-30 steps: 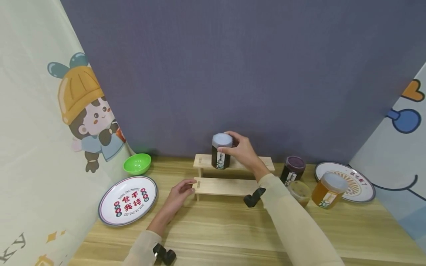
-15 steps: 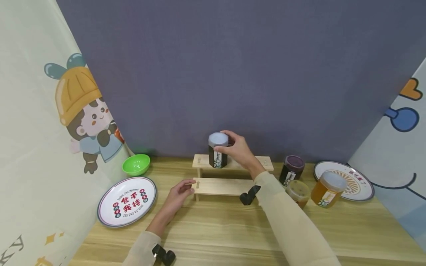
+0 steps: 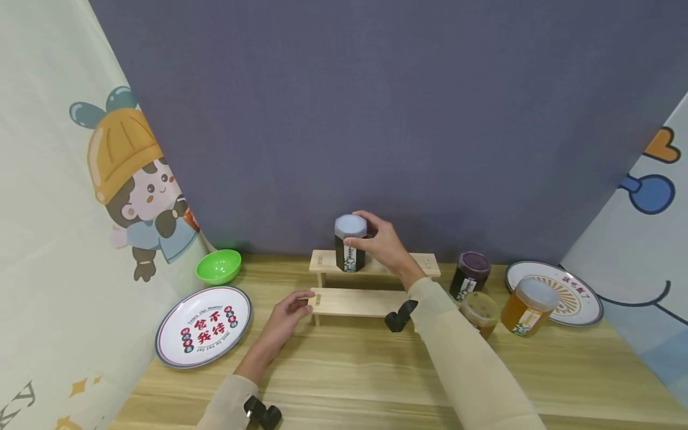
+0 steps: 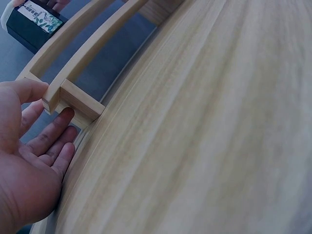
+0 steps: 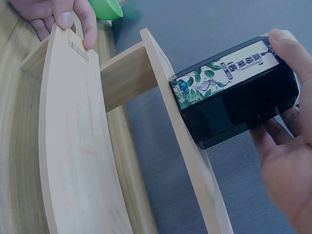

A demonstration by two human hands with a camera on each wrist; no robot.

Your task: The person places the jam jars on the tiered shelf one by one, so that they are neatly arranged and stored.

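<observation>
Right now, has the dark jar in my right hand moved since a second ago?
Yes, slightly: in the head view, the dark jar has shifted left, closer to the left end of the upper shelf.

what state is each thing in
dark jar, upright, lidded
right hand, gripping dark jar
wooden shelf, standing
left hand, holding shelf end
orange jar, lidded
purple jar, lid unclear
yellow jar, partly hidden
green bowl, upright
left plate, face up
right plate, face up

Perhaps a home dining nook: plates (image 3: pixel 177 322), bowl (image 3: pixel 219 276), food jars (image 3: pixel 342 254).
</observation>
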